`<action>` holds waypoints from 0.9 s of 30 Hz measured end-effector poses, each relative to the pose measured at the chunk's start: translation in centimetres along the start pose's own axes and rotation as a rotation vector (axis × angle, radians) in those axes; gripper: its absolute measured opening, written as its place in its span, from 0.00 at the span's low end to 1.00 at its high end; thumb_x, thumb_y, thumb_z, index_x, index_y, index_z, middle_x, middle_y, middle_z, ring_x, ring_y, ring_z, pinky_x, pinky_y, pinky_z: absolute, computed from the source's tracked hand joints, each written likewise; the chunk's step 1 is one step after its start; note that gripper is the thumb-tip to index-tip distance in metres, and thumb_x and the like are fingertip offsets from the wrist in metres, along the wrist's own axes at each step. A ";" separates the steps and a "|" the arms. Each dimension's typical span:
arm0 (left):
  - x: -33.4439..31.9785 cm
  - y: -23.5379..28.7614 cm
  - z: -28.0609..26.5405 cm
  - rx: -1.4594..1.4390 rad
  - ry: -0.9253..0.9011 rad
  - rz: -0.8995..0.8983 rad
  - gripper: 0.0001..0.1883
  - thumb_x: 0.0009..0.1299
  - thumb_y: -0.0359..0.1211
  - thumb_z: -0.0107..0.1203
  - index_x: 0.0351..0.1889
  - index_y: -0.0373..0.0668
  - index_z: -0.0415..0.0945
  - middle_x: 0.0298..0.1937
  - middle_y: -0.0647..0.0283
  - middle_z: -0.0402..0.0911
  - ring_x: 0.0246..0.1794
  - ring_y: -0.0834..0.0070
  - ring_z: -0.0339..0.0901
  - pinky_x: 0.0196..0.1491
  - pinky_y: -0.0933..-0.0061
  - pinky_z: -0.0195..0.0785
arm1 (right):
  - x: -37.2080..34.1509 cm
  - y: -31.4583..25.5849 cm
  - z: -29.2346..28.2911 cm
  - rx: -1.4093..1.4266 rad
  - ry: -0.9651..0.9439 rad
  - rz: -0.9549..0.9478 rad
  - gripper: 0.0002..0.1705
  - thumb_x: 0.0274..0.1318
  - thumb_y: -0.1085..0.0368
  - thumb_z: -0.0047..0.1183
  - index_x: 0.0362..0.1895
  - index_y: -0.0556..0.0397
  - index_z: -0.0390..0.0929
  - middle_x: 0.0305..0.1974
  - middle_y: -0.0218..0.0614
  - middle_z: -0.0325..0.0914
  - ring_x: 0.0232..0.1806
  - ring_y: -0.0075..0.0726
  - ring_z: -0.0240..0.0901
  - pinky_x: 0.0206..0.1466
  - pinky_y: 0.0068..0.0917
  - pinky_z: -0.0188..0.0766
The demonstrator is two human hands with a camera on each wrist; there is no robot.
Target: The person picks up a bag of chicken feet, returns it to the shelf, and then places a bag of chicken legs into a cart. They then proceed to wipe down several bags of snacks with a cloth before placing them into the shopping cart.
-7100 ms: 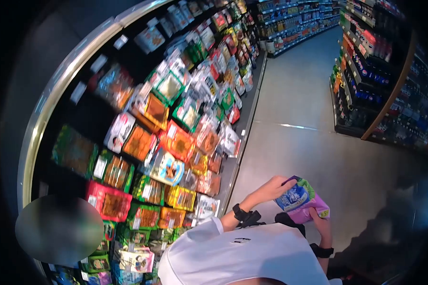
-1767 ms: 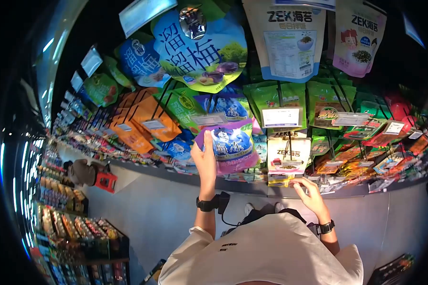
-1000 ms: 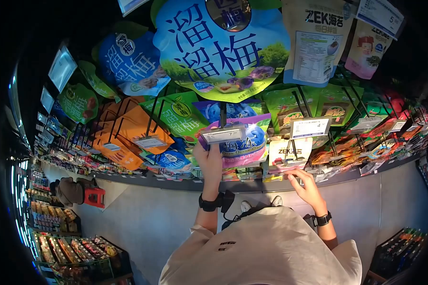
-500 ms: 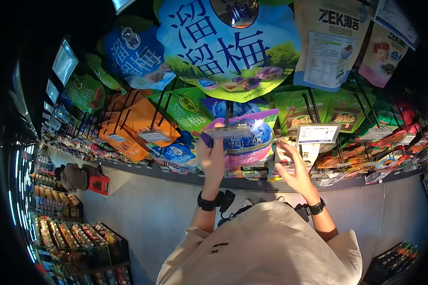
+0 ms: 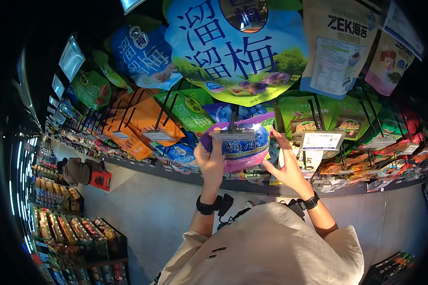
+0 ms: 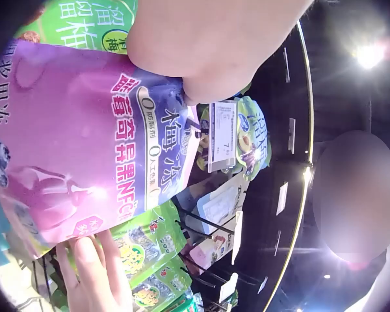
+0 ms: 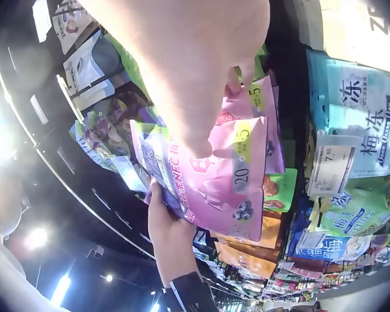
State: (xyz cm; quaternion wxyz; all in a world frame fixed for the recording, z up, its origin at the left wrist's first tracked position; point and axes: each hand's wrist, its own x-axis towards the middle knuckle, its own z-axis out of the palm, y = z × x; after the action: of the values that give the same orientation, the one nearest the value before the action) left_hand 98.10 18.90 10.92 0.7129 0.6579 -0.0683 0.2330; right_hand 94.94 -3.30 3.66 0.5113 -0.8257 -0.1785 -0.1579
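Note:
My left hand (image 5: 210, 164) grips the left edge of a purple-and-pink jelly bag (image 5: 245, 159). The bag's front carries a blue plum picture and large lettering, partly hidden by the price tag (image 5: 232, 135) of a display hook. Thumb and fingers spread, my right hand (image 5: 291, 168) touches the bag's right edge. In the right wrist view, that thumb lies over the pink bag (image 7: 214, 185), and another pink bag shows close behind it. From the left wrist, the bag (image 6: 78, 136) fills much of the view, with right-hand fingertips at its edge.
A large blue-green display bag (image 5: 238, 57) hangs above. Orange bags (image 5: 138, 123) hang left; green bags (image 5: 314, 111) and a second price tag (image 5: 322, 140) are to the right. A person with a red stool (image 5: 100, 180) is at far left.
The left hand has brought the bag in behind the hook's price tag. My right hand has moved left and up from in front of the lower shelf to the bag's right edge.

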 end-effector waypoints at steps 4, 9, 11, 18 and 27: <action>0.4 0.5 0.4 0.090 -0.007 0.008 0.13 0.79 0.35 0.56 0.44 0.31 0.80 0.36 0.72 0.81 0.36 0.89 0.68 0.38 0.83 0.62 | 0.6 0.1 0.2 -0.031 0.020 -0.004 0.52 0.56 0.58 0.67 0.78 0.57 0.50 0.75 0.57 0.57 0.77 0.60 0.54 0.78 0.47 0.52; 1.8 -1.2 0.2 0.130 -0.066 -0.119 0.15 0.79 0.38 0.57 0.47 0.32 0.79 0.35 0.72 0.76 0.36 0.85 0.69 0.44 0.82 0.64 | 1.2 0.1 0.5 0.009 0.032 0.018 0.53 0.55 0.59 0.68 0.78 0.57 0.50 0.74 0.59 0.57 0.77 0.60 0.54 0.77 0.47 0.54; 1.9 -1.6 0.7 0.107 -0.008 -0.045 0.17 0.77 0.37 0.60 0.54 0.33 0.76 0.38 0.69 0.76 0.39 0.82 0.71 0.48 0.80 0.66 | 1.2 0.0 0.6 0.048 0.030 0.082 0.52 0.55 0.60 0.68 0.78 0.57 0.51 0.74 0.59 0.58 0.76 0.60 0.56 0.76 0.46 0.56; 1.8 -5.2 -1.2 0.225 -0.060 0.090 0.41 0.65 0.29 0.69 0.72 0.32 0.56 0.47 0.61 0.78 0.53 0.75 0.74 0.58 0.73 0.67 | 1.0 0.6 1.8 0.005 0.014 0.052 0.45 0.59 0.62 0.64 0.75 0.62 0.56 0.72 0.56 0.62 0.73 0.57 0.62 0.74 0.42 0.59; 3.4 -7.8 -3.3 -0.193 -0.069 -0.348 0.42 0.81 0.63 0.34 0.77 0.35 0.54 0.66 0.60 0.71 0.69 0.70 0.63 0.75 0.64 0.46 | 1.4 1.9 2.7 0.103 -0.023 0.083 0.48 0.60 0.57 0.65 0.75 0.62 0.52 0.70 0.57 0.61 0.73 0.56 0.61 0.74 0.43 0.59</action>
State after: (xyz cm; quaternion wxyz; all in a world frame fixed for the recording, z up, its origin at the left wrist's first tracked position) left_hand 103.68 22.72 4.76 0.7996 0.5957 0.0003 0.0759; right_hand 97.27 -1.49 1.70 0.5572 -0.8067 -0.1579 -0.1180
